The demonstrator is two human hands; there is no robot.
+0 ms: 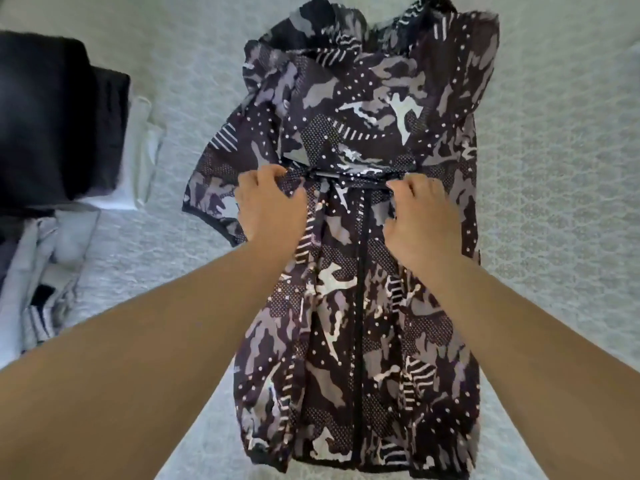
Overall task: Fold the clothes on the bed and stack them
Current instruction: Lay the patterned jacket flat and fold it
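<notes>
A dark camouflage-print zip jacket [349, 306] lies front up on the pale bed cover [554, 168], its black zipper running down the middle and its hood bunched at the far end. One sleeve sticks out to the left. My left hand [270, 202] grips the fabric left of the zipper at chest height, fingers curled into a fold. My right hand [420, 209] pinches the fabric right of the zipper at the same height. A crease runs across the jacket between the two hands.
A stack of folded clothes stands at the left: a black garment [52, 126] on top of white ones [138, 150]. Lower left lies a crumpled pale garment [38, 278] with striped trim.
</notes>
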